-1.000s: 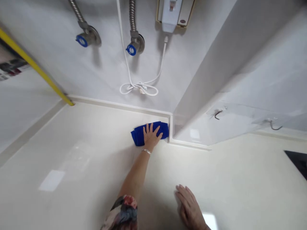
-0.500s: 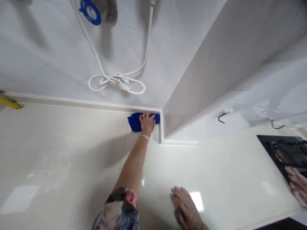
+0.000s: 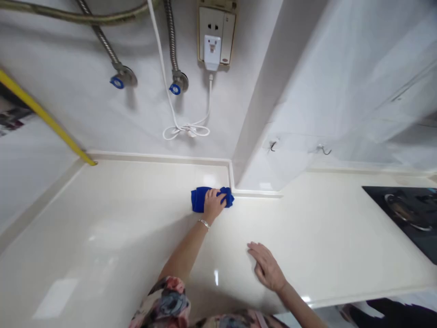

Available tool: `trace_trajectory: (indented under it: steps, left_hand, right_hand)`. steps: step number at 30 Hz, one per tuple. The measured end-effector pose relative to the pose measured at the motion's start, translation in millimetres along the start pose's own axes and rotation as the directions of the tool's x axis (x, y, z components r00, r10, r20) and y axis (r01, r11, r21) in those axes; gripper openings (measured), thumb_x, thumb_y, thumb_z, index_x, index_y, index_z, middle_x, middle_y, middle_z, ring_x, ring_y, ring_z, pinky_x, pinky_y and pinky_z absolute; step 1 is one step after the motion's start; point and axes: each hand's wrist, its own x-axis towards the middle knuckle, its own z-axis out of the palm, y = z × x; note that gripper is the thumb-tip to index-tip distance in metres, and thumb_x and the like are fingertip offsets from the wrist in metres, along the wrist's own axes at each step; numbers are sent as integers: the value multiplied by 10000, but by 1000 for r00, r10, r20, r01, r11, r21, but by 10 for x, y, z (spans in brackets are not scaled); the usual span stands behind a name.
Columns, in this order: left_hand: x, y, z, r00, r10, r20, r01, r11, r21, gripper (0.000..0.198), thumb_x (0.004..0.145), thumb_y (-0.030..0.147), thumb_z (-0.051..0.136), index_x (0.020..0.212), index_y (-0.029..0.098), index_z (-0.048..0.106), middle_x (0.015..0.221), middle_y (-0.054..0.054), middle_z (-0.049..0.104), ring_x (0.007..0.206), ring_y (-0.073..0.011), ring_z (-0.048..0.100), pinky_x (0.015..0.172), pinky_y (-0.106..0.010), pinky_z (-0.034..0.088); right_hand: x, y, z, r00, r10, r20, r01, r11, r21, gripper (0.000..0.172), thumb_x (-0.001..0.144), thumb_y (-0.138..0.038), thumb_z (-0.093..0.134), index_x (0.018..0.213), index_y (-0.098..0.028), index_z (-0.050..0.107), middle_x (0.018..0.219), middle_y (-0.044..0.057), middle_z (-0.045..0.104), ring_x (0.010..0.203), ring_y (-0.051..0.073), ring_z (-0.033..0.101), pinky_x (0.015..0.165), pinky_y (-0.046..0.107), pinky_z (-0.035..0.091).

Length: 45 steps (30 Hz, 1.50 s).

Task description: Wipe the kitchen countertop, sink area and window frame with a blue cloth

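My left hand (image 3: 213,203) grips a blue cloth (image 3: 200,200) and presses it on the cream countertop (image 3: 136,218), beside the corner where a wall column juts out. Part of the cloth spreads out left of the fingers, and a crumpled part shows on their right. A bracelet circles the left wrist. Resting on the counter nearer to me, my right hand (image 3: 266,268) has its fingers stretched out and holds nothing.
A black gas stove (image 3: 406,214) is set in the counter at the right. Two hooks, one of them a metal hook (image 3: 273,146), hang on the wall. Above are a plugged-in white cord (image 3: 184,130), a socket (image 3: 225,32), blue-handled valves (image 3: 118,82) and a yellow pipe (image 3: 51,123).
The blue cloth under my left hand has come back from the inner corner toward the column's outer corner. The camera view has widened, showing the socket and valves. My right hand stays flat.
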Motion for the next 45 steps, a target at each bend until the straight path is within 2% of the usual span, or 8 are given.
trace_trajectory:
  steps: [6, 10, 12, 15, 22, 28, 39, 45]
  left_hand:
    - [-1227, 361, 33, 993, 107, 57, -106, 994, -20, 458, 1005, 469, 587, 1445, 369, 666, 1622, -67, 517, 1547, -338, 390, 1324, -592, 255]
    - [-1965, 321, 11, 966, 227, 123, -224, 974, -31, 658, 980, 565, 613, 1600, 382, 485, 1753, -97, 325, 1638, -408, 216, 1313, -667, 239]
    - [-2186, 194, -66, 947, 278, 164, -279, 960, -16, 730, 959, 596, 641, 1627, 387, 436, 1773, -108, 274, 1644, -437, 177, 1298, -682, 253]
    - [-2267, -27, -189, 930, 301, 210, -310, 951, 8, 750, 942, 618, 666, 1623, 401, 436, 1772, -102, 279, 1639, -452, 176, 1284, -689, 265]
    - [-1700, -206, -204, 941, 268, 208, -268, 963, -31, 649, 1002, 623, 558, 1604, 396, 471, 1744, -53, 363, 1637, -401, 222, 1311, -630, 247]
    - [-897, -313, -129, 981, 148, 126, -147, 989, -18, 582, 1033, 607, 484, 1568, 383, 533, 1730, -39, 393, 1633, -367, 250, 1329, -605, 243]
    - [547, -801, -92, 1000, 23, 21, -23, 1000, -5, 492, 1037, 538, 504, 1482, 380, 641, 1674, -43, 483, 1607, -360, 316, 1331, -590, 257]
    - [990, -1022, -49, 995, -57, -85, 57, 998, 1, 449, 1047, 492, 498, 1418, 344, 704, 1587, -91, 558, 1586, -360, 346, 1326, -571, 260]
  right_hand:
    - [-96, 69, 33, 999, -29, -26, 29, 1000, -1, 727, 898, -52, 456, 1601, -239, 454, 1541, 122, 611, 1476, 257, 542, 1195, 574, 520]
    - [-158, 103, 107, 998, -42, -41, 41, 999, -22, 751, 922, -64, 468, 1644, -264, 409, 1562, 129, 589, 1461, 277, 560, 1200, 579, 521]
    - [-166, 105, 129, 998, -52, -39, 51, 998, -36, 766, 927, -58, 463, 1659, -272, 384, 1563, 124, 589, 1467, 274, 554, 1206, 572, 517]
    - [-165, 96, 136, 997, -66, -28, 65, 996, -62, 767, 929, -45, 449, 1660, -264, 372, 1568, 120, 585, 1480, 264, 540, 1209, 572, 512]
    - [-196, 96, 108, 999, -43, -1, 43, 997, -68, 745, 937, -42, 443, 1646, -268, 388, 1599, 110, 553, 1496, 268, 520, 1210, 588, 504]
    - [-217, 67, 64, 999, -7, 43, 9, 998, -62, 716, 945, -66, 447, 1633, -260, 415, 1603, 109, 550, 1488, 284, 530, 1193, 598, 519]
    - [-184, 18, -29, 993, 88, 77, -86, 996, -33, 698, 915, -81, 477, 1584, -276, 507, 1553, 71, 608, 1432, 288, 591, 1148, 529, 577]
    - [-195, 29, -56, 983, 181, 29, -179, 983, -49, 673, 919, -100, 490, 1561, -290, 553, 1517, 74, 640, 1380, 301, 636, 1051, 468, 650]
